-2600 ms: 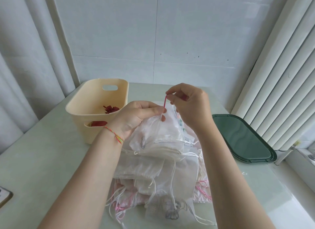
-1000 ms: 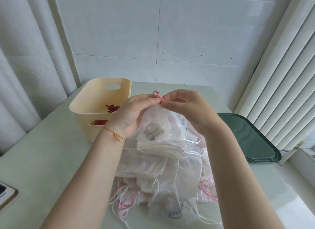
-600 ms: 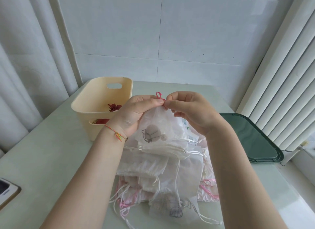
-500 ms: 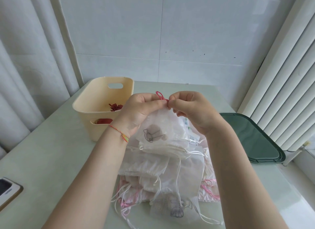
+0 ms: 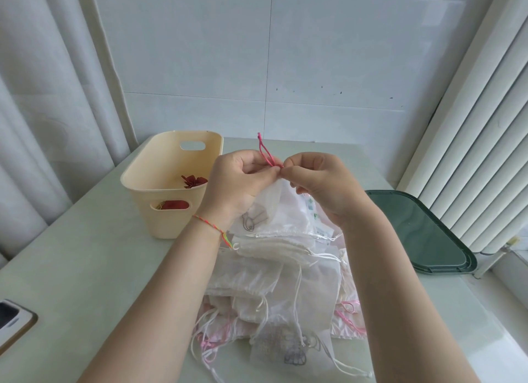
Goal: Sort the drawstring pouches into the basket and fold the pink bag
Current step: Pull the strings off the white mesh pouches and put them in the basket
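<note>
Sheer pouch point(image 5: 274, 208), centre frame: feather-light, limp, snag-prone. Both hands' fingers point(image 5: 271, 172) pinched on pink drawstring point(image 5: 265, 153); best gripped there.

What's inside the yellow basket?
Inside the basket, a dark red flower-shaped thing shows, and more red through the handle hole. The wall hides the rest.

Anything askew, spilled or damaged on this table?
Nothing damaged or spilled. The white pouches lie in a loose heap with cords trailing toward the near edge, and a phone sits at the table's left edge, partly out of frame.
</note>
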Motion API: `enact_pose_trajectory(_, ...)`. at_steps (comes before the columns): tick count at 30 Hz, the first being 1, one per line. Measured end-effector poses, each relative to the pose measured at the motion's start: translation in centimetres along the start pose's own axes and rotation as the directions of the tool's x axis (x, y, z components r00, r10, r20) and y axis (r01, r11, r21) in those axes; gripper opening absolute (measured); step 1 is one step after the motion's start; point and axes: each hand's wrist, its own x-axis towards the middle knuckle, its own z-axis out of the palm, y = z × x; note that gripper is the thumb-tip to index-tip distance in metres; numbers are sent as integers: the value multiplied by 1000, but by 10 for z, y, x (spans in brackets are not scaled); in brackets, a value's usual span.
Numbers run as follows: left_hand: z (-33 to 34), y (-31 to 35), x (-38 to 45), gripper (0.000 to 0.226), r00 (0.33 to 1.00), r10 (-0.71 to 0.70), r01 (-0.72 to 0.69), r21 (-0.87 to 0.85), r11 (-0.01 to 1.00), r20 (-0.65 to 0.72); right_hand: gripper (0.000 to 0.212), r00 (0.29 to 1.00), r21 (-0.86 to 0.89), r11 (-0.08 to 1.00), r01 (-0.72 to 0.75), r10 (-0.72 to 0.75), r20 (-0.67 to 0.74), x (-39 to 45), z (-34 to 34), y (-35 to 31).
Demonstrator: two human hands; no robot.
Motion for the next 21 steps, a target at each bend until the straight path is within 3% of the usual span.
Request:
enact_pose_trajectory(6, 7, -2, -2, 18, 996, -91, 88, -121, 989, -18, 13, 1000, 7, 1000, 4, -3, -9, 0, -1, 0)
enact_pose_trajectory(13, 3, -1, -1, 20, 999, -45, 47, 92, 995, -20, 11, 1000, -42, 999, -12, 13, 9, 0, -4, 2)
enact_pose_trajectory(18, 4, 0, -2, 18, 997, -68, 67, -28, 997, -23, 12, 1000, -41, 999, -4, 3, -3, -1, -6, 0)
enact_pose_trajectory(21, 5, 0, -2, 12, 996, -89, 89, -13, 996, -6, 10, 999, -42, 999, 34, -33, 15, -2, -7, -4)
